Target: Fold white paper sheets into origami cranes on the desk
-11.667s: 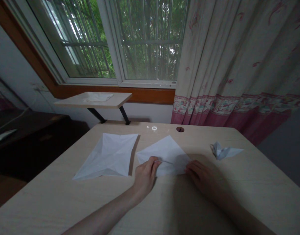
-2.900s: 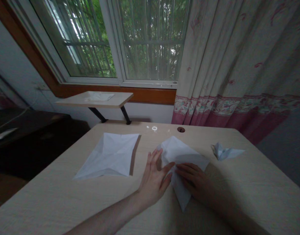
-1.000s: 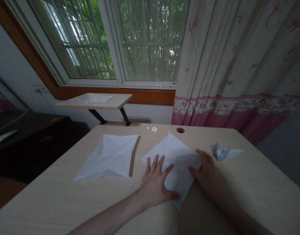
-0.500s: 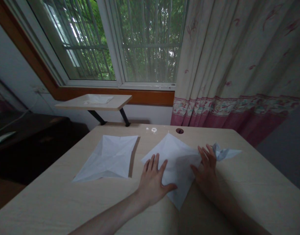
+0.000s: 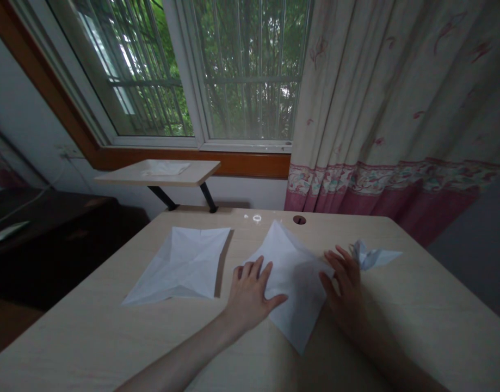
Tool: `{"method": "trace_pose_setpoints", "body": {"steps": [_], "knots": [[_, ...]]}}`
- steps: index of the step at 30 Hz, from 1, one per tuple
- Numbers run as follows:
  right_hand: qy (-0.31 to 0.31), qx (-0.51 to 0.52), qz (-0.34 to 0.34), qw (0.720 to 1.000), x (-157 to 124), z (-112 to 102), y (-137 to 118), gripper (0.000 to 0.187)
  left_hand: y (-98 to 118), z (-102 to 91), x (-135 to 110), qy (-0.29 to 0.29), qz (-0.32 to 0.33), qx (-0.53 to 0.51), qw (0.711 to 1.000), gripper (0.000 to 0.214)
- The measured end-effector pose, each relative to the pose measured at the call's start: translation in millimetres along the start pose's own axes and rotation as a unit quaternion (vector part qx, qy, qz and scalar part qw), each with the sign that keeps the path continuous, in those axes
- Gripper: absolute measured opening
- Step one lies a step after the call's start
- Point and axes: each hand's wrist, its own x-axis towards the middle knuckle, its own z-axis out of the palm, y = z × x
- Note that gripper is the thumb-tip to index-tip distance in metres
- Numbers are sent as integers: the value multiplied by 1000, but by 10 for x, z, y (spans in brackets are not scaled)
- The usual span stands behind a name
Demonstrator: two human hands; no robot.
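The left hand (image 5: 250, 291), spread flat, presses the white creased paper sheet (image 5: 294, 286) on the pale wood bench (image 5: 111, 332), while the right hand (image 5: 343, 286), fingers fanned, touches its right edge. Uneven pressure could skew the sheet. A wide sweep (that hand sits close) could knock the small folded white paper figure (image 5: 372, 256) at 2 o'clock.

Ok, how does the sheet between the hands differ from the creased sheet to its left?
The sheet between the hands has the left hand and right hand at its edges, while the creased sheet lies untouched. The first is a narrow kite shape; the creased sheet is broader, with star-like points. Both are white paper on the pale desk.
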Motion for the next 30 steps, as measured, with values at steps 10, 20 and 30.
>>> {"method": "trace_pose_setpoints", "body": {"steps": [10,20,30], "knots": [[-60,29,-38,997,-43,-144,-70,26,-118,142,4,43,13,-44,998,50],[-180,118,-150,965,-63,-262,-68,39,-148,63,20,172,-52,-168,969,48],[-221,150,-111,957,-151,-247,-31,48,-102,-47,-15,233,1,-172,957,39]]}}
